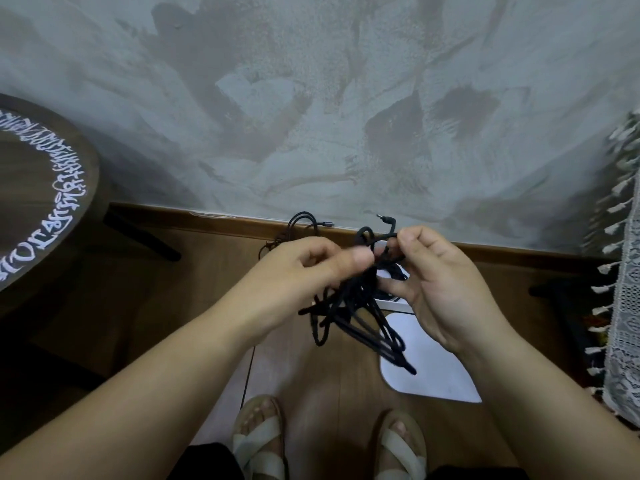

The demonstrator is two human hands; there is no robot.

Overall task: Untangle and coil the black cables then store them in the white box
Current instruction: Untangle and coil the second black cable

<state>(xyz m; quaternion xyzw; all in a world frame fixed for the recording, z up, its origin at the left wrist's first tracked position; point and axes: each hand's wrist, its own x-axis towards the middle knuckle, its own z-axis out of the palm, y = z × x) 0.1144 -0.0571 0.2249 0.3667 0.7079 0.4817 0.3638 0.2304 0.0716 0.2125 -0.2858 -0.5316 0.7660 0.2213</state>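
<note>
A tangled bundle of black cables (349, 313) hangs in the air between both hands, above the wooden floor. My left hand (304, 271) pinches the top of the tangle with thumb and fingers. My right hand (440, 278) grips a strand near a plug end (384, 220) that sticks up above the fingers. Below and behind the tangle lies the white box (394, 301), mostly hidden by my right hand, with its white lid (429, 368) flat on the floor beside it. Another black cable (301, 223) lies on the floor by the skirting board.
A round dark table (38, 188) with white lettering stands at the left. A lace cloth with tassels (620, 271) hangs at the right edge. The grey wall runs across the back. My feet in white sandals (263, 441) stand at the bottom.
</note>
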